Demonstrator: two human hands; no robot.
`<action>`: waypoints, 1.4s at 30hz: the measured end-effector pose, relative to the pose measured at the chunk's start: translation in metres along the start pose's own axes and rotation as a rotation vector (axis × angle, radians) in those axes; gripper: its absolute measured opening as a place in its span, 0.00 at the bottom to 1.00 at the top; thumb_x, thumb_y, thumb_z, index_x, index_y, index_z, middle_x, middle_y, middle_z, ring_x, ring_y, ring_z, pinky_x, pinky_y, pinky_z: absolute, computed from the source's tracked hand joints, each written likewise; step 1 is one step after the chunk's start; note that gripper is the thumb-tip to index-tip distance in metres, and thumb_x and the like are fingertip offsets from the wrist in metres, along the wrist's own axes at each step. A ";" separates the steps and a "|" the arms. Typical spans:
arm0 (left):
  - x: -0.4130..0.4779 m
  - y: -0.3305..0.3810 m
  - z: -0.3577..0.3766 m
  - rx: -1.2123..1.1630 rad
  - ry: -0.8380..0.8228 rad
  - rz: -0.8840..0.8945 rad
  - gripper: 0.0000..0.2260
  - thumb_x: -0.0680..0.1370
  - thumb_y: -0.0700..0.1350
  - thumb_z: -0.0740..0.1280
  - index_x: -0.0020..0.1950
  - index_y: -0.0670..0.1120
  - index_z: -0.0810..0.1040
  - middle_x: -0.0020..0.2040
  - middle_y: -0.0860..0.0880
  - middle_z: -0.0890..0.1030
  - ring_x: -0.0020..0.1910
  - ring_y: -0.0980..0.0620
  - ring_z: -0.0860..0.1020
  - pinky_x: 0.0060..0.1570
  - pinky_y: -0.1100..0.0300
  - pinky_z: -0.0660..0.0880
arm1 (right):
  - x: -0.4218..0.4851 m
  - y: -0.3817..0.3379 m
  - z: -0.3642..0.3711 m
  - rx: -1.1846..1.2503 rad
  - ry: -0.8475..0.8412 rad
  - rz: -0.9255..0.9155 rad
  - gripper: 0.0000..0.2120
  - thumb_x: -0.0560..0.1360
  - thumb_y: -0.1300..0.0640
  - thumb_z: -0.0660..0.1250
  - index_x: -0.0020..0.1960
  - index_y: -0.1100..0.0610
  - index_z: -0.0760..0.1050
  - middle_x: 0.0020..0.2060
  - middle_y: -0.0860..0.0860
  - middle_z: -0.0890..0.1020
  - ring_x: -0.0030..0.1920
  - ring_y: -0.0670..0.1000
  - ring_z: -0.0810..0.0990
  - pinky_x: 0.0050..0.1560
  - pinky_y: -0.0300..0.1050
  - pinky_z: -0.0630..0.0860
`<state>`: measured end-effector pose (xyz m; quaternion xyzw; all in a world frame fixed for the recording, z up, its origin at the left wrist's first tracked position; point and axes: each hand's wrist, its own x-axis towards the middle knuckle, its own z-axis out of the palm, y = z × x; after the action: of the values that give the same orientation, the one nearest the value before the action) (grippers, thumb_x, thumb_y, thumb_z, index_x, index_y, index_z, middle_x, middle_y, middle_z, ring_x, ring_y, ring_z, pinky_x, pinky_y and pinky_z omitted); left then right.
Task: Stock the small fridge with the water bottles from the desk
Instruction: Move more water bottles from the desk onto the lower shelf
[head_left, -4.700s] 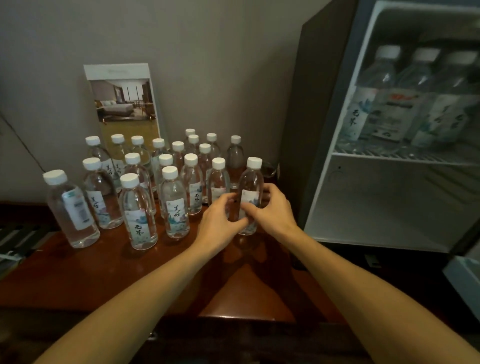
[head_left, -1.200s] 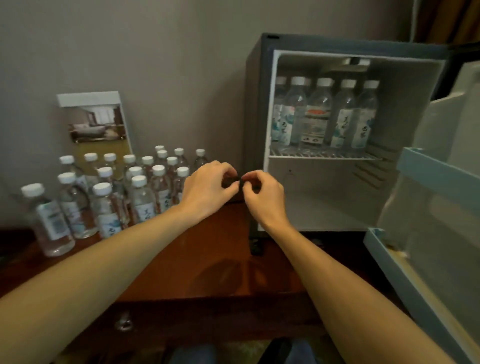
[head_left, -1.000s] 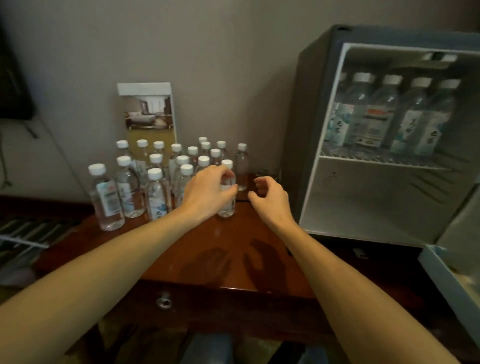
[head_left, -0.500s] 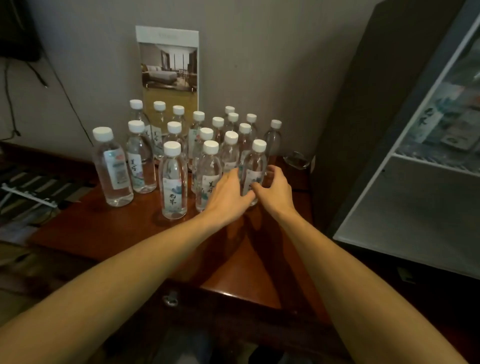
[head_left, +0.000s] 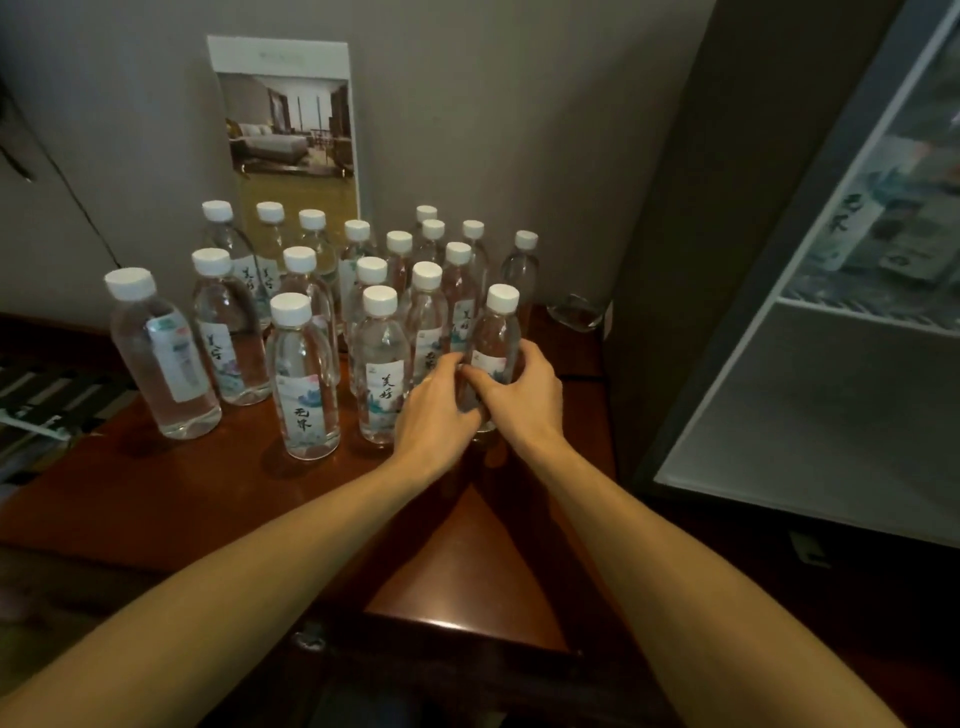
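**Grip state.** I am gripping one water bottle with both hands. My left hand is curling round its lower body from the 9 o'clock side. My right hand is curling round it from the 3 o'clock side, with the fingers wrapping over the label. The fingertips of both hands are meeting at the front of the bottle.

**Task item position.** The gripped bottle is standing upright with its white cap on, at the 3 o'clock end of the front row on the desk. My hands are covering most of its base, so I cannot tell whether it is resting on the wood.

**Surrounding items.**
- The remaining bottles are standing upright in close rows, from 9 o'clock round to 12 o'clock of the gripped one. The nearest is sitting just beside my left hand.
- A larger bottle with a different label is standing at the far 9 o'clock end, slightly apart from the rows.
- A printed card is leaning against the wall at 11 o'clock, behind the rows.
- The fridge is standing at 3 o'clock, beside the desk, with its interior showing.
- Its wire shelf is carrying stocked bottles, which are blurred.
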<state>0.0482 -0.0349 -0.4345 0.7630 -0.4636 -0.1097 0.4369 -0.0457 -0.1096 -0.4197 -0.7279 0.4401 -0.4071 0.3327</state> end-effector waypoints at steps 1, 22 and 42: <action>-0.007 0.004 -0.001 -0.027 0.019 0.025 0.27 0.77 0.47 0.71 0.76 0.52 0.69 0.66 0.49 0.82 0.65 0.46 0.80 0.62 0.45 0.78 | -0.008 -0.001 -0.007 0.009 0.021 -0.003 0.22 0.69 0.42 0.79 0.59 0.45 0.78 0.49 0.42 0.85 0.52 0.45 0.84 0.54 0.51 0.82; -0.142 0.125 0.056 -0.312 0.007 0.352 0.27 0.69 0.61 0.74 0.67 0.59 0.76 0.58 0.60 0.83 0.57 0.62 0.81 0.54 0.50 0.82 | -0.117 0.029 -0.190 0.049 0.309 -0.197 0.20 0.70 0.40 0.74 0.56 0.48 0.77 0.45 0.42 0.84 0.44 0.41 0.83 0.44 0.50 0.82; -0.077 0.178 0.188 -0.451 -0.065 0.124 0.26 0.83 0.39 0.67 0.81 0.50 0.68 0.74 0.52 0.77 0.73 0.55 0.74 0.74 0.55 0.71 | -0.022 0.098 -0.222 0.170 0.293 0.012 0.19 0.73 0.50 0.78 0.62 0.43 0.77 0.47 0.36 0.83 0.47 0.31 0.81 0.48 0.32 0.78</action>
<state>-0.2104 -0.1128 -0.4276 0.6122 -0.4873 -0.2077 0.5870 -0.2845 -0.1559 -0.4093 -0.6274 0.4522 -0.5427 0.3277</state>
